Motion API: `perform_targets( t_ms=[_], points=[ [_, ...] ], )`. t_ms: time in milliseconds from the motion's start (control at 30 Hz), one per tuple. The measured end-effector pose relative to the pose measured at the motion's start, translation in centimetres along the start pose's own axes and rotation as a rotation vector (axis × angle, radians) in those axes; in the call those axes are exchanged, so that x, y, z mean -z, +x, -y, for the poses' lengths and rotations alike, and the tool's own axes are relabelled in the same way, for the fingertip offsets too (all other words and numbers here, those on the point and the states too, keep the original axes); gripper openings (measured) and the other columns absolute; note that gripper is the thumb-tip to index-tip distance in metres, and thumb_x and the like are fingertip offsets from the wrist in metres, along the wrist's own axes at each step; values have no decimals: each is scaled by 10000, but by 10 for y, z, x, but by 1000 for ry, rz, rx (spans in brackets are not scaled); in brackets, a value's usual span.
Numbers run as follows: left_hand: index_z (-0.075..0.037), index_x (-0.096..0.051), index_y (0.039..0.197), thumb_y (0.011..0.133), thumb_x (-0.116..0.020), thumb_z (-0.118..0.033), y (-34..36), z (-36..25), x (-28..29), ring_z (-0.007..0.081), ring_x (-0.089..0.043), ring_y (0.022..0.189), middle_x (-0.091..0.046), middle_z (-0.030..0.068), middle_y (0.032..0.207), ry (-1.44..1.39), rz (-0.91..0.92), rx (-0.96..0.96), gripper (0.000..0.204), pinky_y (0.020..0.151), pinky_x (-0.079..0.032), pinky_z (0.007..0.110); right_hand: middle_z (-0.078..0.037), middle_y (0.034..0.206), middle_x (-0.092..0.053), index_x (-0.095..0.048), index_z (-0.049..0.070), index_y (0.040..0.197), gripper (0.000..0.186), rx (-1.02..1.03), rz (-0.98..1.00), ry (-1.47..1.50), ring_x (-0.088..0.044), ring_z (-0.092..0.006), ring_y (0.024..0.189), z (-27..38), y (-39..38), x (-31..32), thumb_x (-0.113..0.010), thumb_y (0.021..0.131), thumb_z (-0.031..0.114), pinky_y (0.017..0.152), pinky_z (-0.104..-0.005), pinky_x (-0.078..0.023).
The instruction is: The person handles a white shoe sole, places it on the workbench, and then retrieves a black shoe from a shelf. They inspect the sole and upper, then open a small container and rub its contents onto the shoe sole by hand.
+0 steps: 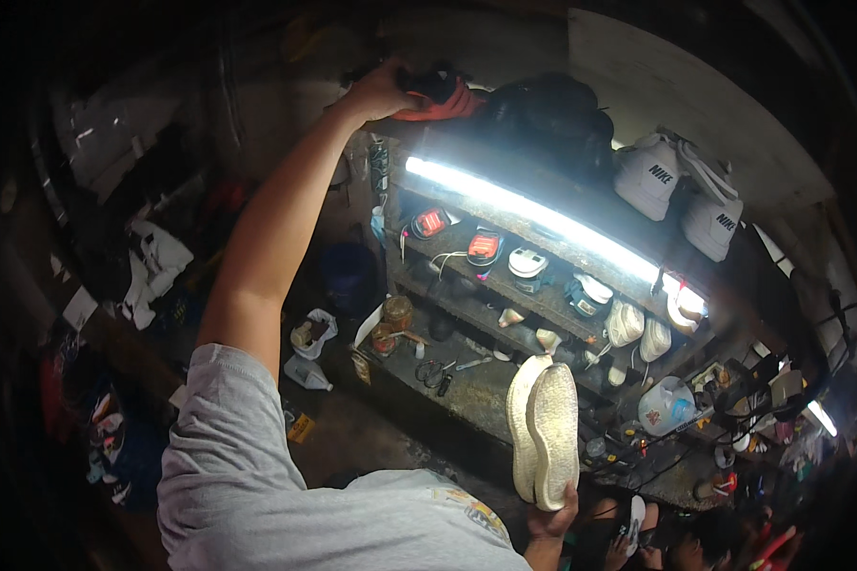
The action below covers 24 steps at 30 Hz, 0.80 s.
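My left arm stretches up to the top of the shelf rack, where my left hand (376, 93) is closed on a red-and-black shoe (445, 103); its fingertips are partly lost in the dark. Low in front of me, my right hand (554, 519) grips a pair of cream shoe soles (554, 433) by their lower end. The two soles stand upright side by side, pressed together, with their pale textured faces lit by the lamp.
A bright tube lamp (552, 231) runs along the rack above rows of shoes. White sneakers (649, 176) sit on top at right. Tools and jars (397, 312) lie on the workbench (476, 404). A large bottle (667, 407) stands further right. Other people's hands (628, 547) show at lower right.
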State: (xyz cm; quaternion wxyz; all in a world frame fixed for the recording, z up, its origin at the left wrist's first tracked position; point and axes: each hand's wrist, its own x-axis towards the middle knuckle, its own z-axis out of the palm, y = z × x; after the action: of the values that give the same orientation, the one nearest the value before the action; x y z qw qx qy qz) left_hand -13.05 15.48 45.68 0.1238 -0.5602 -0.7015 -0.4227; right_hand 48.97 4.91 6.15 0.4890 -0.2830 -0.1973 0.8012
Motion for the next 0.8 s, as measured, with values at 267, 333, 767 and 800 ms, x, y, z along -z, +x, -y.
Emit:
perform_targets(
  t_ms=[267, 333, 767, 800],
  points=[
    [-7, -455, 1287, 731, -915, -352, -75, -1, 47, 280, -684, 981, -656, 169, 1040, 179, -359, -94, 800, 843, -535, 374, -131, 1388, -601, -477, 44, 1466, 647, 5, -58, 19, -591, -326, 1251, -48, 7, -26, -588, 935, 397, 1048, -485, -475],
    [-27, -465, 1232, 783, -898, -265, -120, -1, 54, 190, -658, 976, -621, 122, 1065, -272, -342, -112, 668, 827, -537, 332, -128, 1385, -604, -482, 39, 1461, 642, 28, -70, 12, -591, -322, 1251, -55, 14, -33, -586, 938, 396, 1046, -479, -475],
    [-16, -597, 1061, 877, -791, -50, -393, -43, -73, 136, -573, 1138, -589, 163, 1348, -989, 181, 470, 270, 926, -509, 265, -123, 1123, -667, -614, -38, 1222, 330, 546, -508, -347, -642, -213, 996, -121, 34, -23, -572, 1002, 204, 904, -349, -496],
    [-15, -612, 1058, 888, -800, -101, -402, -49, -79, 126, -576, 1097, -591, 163, 1326, -960, 304, 535, 268, 951, -490, 270, -112, 1120, -664, -616, -37, 1218, 334, 512, -475, -156, -634, -193, 1005, -125, 33, -25, -591, 996, 212, 909, -338, -490]
  ],
)
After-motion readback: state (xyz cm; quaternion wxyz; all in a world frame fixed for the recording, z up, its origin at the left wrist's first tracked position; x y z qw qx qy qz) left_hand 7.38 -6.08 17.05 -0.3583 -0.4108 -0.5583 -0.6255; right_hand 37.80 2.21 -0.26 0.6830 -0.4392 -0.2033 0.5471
